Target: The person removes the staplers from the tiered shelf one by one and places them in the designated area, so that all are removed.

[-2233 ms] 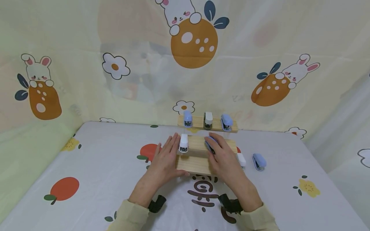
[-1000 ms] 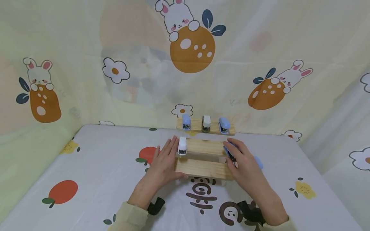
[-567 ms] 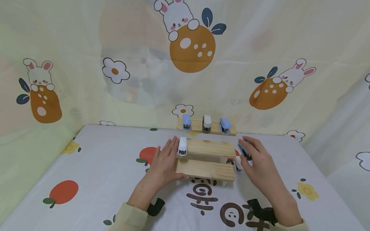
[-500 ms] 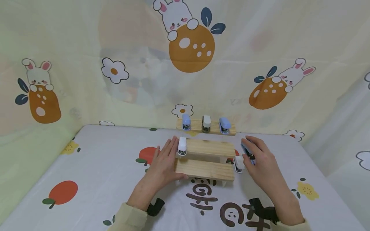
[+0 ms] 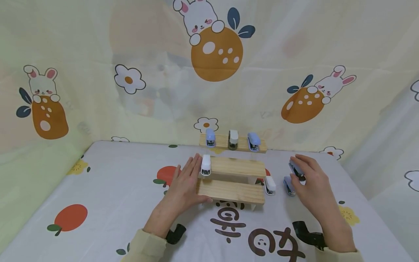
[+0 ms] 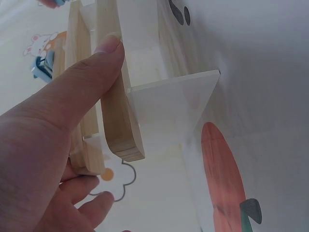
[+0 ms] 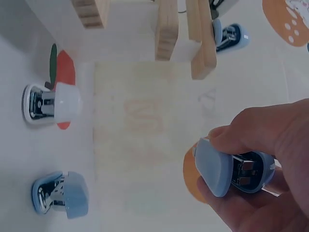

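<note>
My right hand (image 5: 312,182) pinches a small blue stapler (image 7: 215,166) between thumb and fingers, right of the stepped wooden rack (image 5: 232,191). In the right wrist view, two staplers stand on the cloth: a white stapler (image 7: 53,104) beside the rack and a blue stapler (image 7: 63,195) nearer the held one. My left hand (image 5: 183,185) rests against the rack's left end, fingers straight along its side. Its thumb (image 6: 99,67) lies on the lowest board's front edge. Next to those fingers, a white stapler (image 5: 206,165) stands on the middle board's left end.
On the rack's top board stand a blue stapler (image 5: 210,138), a white stapler (image 5: 233,139) and another blue stapler (image 5: 253,141). Translucent side panels (image 6: 174,104) support the boards. A printed cloth (image 5: 114,203) covers the table, and a patterned curtain (image 5: 157,109) hangs behind it.
My right hand has carried the blue stapler rightward from the middle board, out past the rack's end and over the cloth. The left hand has stayed at the rack's left end.
</note>
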Tool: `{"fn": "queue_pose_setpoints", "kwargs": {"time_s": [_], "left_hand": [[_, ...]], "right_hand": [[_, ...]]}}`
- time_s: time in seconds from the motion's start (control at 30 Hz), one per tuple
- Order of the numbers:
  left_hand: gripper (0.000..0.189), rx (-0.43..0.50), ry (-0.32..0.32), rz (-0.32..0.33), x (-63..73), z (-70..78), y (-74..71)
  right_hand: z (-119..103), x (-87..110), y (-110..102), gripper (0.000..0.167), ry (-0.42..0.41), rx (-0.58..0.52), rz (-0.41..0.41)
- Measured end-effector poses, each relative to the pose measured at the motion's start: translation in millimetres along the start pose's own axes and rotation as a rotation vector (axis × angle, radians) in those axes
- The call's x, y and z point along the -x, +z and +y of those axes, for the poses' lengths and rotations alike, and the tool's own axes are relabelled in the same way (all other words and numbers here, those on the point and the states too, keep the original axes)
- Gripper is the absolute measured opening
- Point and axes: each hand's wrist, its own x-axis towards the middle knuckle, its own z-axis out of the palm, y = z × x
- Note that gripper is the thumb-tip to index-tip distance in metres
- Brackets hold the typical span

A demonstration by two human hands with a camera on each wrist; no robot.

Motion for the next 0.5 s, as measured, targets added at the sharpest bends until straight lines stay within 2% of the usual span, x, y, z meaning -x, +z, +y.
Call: {"fn": "queue_pose_setpoints", "kwargs": {"time_s": [0.2, 0.4, 0.5], "left_hand": [[0.131, -0.007, 0.006, 0.007, -0.4, -0.8, 1.1], [0.13, -0.004, 0.007, 0.008, -0.3, -0.8, 1.3], [0.13, -0.002, 0.003, 0.008, -0.2, -0.6, 1.3]], "right_hand": [[13.3, 0.4, -3.4, 0.053, 0.063, 0.011, -0.05], [28.2, 2.0, -6.2, 0.05, 0.08, 0.033, -0.046], [33.7, 3.3, -8.1, 0.051, 0.107, 0.033, -0.068]]}}
